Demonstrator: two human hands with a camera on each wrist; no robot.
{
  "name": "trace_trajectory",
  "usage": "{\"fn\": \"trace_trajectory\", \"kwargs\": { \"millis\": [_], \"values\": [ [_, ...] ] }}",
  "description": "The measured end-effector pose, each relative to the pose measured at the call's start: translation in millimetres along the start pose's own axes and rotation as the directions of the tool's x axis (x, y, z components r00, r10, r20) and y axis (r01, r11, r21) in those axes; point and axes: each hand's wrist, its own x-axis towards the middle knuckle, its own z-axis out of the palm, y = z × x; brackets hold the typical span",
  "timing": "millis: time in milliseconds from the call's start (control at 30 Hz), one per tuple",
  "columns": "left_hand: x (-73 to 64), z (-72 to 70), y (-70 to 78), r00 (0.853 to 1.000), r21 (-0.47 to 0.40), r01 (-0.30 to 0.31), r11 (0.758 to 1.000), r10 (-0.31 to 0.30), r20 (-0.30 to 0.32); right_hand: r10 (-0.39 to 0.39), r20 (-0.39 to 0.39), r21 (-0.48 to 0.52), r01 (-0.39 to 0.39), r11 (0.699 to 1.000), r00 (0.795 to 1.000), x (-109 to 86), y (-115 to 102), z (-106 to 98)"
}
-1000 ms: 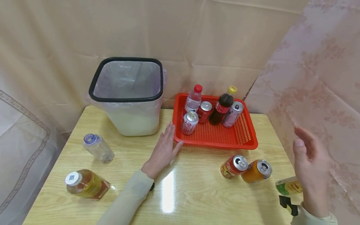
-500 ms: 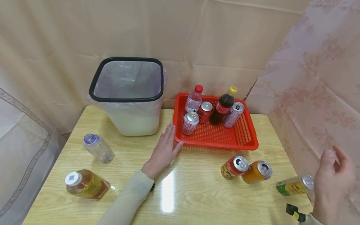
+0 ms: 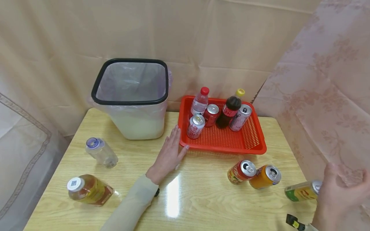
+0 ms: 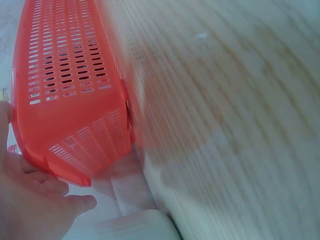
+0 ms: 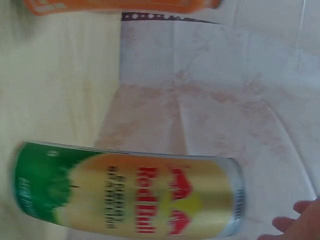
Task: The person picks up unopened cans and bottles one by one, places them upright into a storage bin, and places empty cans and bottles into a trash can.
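Note:
My left hand (image 3: 166, 155) lies with straight fingers against the front left corner of the red plastic basket (image 3: 222, 149). In the left wrist view, its fingers are at the rim of the basket (image 4: 75, 112). At the table's right edge, a gold and green Red Bull can (image 3: 302, 191) stands next to my right hand (image 3: 341, 195). That hand holds nothing; its thumb and fingers are spread apart. The right wrist view has the Red Bull can (image 5: 135, 192) upright on the table, with the fingertips (image 5: 285, 223) near its top, apart from it.
In the basket are a clear bottle (image 3: 198, 104), a cola bottle (image 3: 228, 112) and several cans. A red can (image 3: 238, 173) and an orange can (image 3: 262, 178) stand before it. Left are a lined bin (image 3: 138, 122), an uncapped bottle (image 3: 104, 154) and a tea bottle (image 3: 92, 191).
My right hand has moved right and down, from in front of the Red Bull can to its right side, and its thumb and fingers have spread. The left hand has stayed at the basket.

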Motion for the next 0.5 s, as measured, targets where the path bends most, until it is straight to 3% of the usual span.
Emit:
{"fn": "trace_trajectory", "kwargs": {
  "millis": [200, 300, 500],
  "values": [
    [0.3, 1.3, -0.8, 1.0, 0.009, 0.001, 1.0, -0.001, -0.001, -0.129, -0.036, 0.128, 0.132, 0.983, 0.991, -15.9, 7.0, 3.4],
    [0.4, 2.0, -1.4, 1.0, 0.011, -0.007, 1.0, 0.007, -0.005, -0.182, -0.069, 0.146, 0.191, 0.971, 0.981, -21.3, 12.8, 6.0],
    [0.2, 1.9, -0.9, 1.0, 0.012, -0.003, 1.0, 0.003, -0.005, -0.057, -0.074, 0.202, 0.071, 0.977, 0.996, -23.2, 30.9, 11.8]
  ]
}}
